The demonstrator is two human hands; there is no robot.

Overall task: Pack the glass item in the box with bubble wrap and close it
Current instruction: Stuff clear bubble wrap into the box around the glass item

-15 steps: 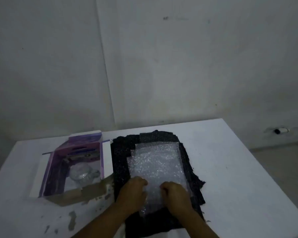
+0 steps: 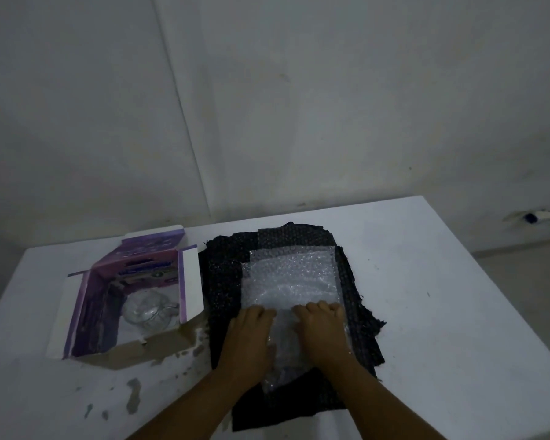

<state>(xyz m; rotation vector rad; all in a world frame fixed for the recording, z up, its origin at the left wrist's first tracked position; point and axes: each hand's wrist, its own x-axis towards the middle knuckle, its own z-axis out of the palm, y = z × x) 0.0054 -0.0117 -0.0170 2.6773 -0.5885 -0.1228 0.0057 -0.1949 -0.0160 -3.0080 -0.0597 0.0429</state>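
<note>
On the white bench (image 2: 426, 296) lies a dark, speckled, rough-edged cloth (image 2: 223, 281), and spread on top of it is a clear sheet of bubble wrap (image 2: 291, 277). Both hands are down on the near half of that sheet, side by side with a strip of wrap showing between them. The left hand (image 2: 250, 336) has its fingers bent over at the knuckles, tips tucked against the plastic, and seems to be gripping a fold of it (the dim light makes the exact hold hard to read). The right hand (image 2: 323, 328) is curled the same way, its knuckles toward the far wall, grasping the wrap beside the sheet's right edge. To the left of the cloth, just beside it, stands an open purple and white cardboard box (image 2: 86, 309) with its flaps splayed outward. Inside the box, toward its near right corner, sits the round clear glass item (image 2: 148, 309), unwrapped and resting on the box floor.
</note>
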